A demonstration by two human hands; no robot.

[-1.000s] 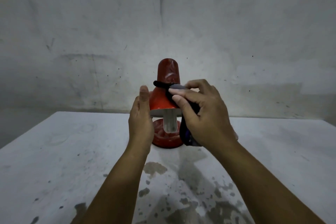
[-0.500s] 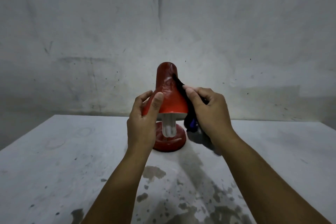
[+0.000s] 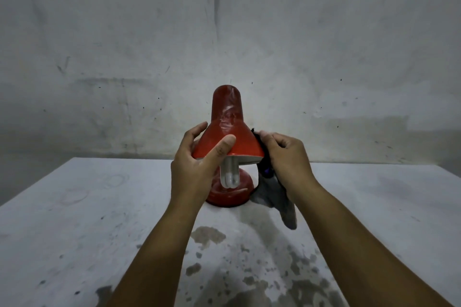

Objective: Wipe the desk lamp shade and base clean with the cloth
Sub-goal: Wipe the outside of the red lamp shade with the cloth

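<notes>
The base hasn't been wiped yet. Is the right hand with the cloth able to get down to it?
Probably yes. The right hand holds the cloth just right of the shade, and the base below has its right side open.

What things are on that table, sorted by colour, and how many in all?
Red: 1, the desk lamp
White: 1, its bulb
Dark: 1, the cloth held in the right hand
Total: 3
</notes>
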